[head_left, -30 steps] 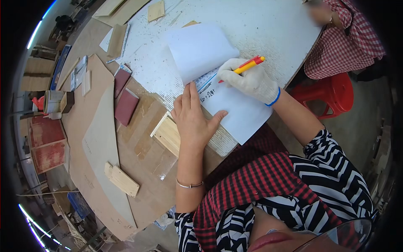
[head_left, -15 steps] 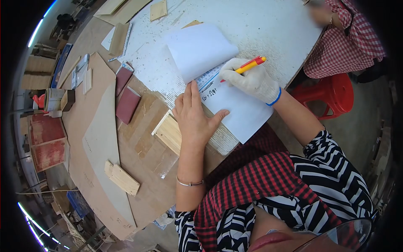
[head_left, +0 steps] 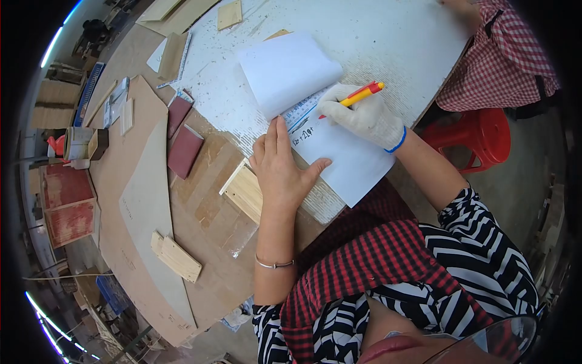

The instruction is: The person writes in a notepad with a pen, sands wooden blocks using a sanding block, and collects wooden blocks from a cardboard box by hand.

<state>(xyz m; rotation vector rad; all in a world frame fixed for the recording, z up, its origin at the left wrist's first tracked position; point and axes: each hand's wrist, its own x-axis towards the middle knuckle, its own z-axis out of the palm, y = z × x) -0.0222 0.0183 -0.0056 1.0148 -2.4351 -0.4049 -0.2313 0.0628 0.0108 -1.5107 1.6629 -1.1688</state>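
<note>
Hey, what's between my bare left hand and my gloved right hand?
In the head view, dark handwriting on the white page lies between your left hand and your right hand.

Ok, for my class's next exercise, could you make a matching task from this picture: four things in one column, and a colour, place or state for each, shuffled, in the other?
Column one
1. pen
2. left hand
3. stool
4. right hand

Column two
A. bare, fingers together at the edge of the notepad
B. gloved in off-white with a blue cuff edge
C. yellow with red parts
D. red all over

Right pairs: 1-C, 2-A, 3-D, 4-B
</note>
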